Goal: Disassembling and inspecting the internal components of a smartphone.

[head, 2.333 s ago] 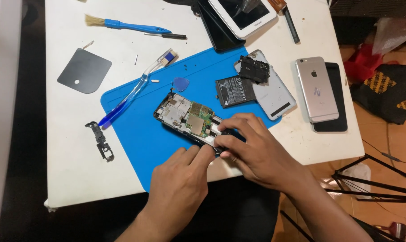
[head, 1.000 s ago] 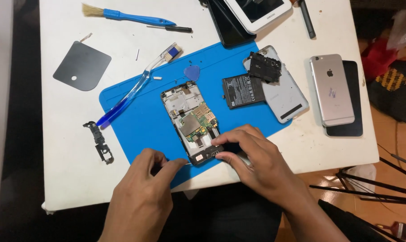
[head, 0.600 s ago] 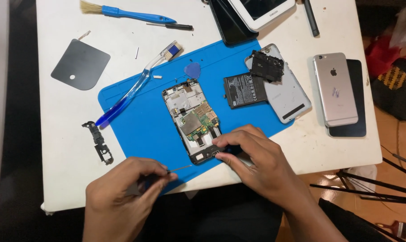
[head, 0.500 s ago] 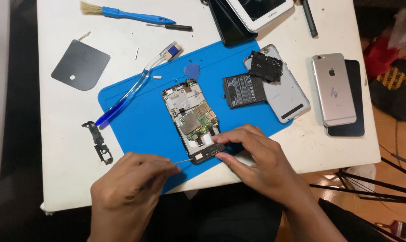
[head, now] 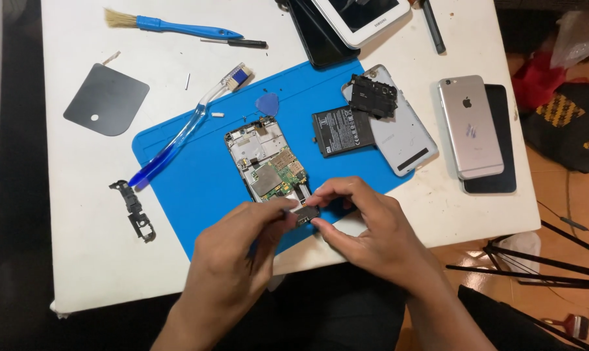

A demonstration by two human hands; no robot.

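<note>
The fingertips of both hands meet at the lower end of the opened phone, which lies on the blue mat near the front edge of the white table. The right hand pinches a small dark part at that end between thumb and forefinger. The left hand is closed with its fingertips pressed against the same part; I cannot tell if it holds a thin tool.

The risk, as I judge it, is here: the part is small and smooth, so it can slip from the fingers, and a hard pull or a twist could tear a thin cable or scratch the bare circuit board. The phone is also close to the table edge, so a push could slide it off.

The board looks green and metallic, with flat silver shields. The mat seems soft and rubbery, with a shallow rim. Further out are a flat black battery, a grey back cover with a black plastic frame on it, a blue triangular pick, a translucent blue toothbrush and a blue-handled brush.
</note>
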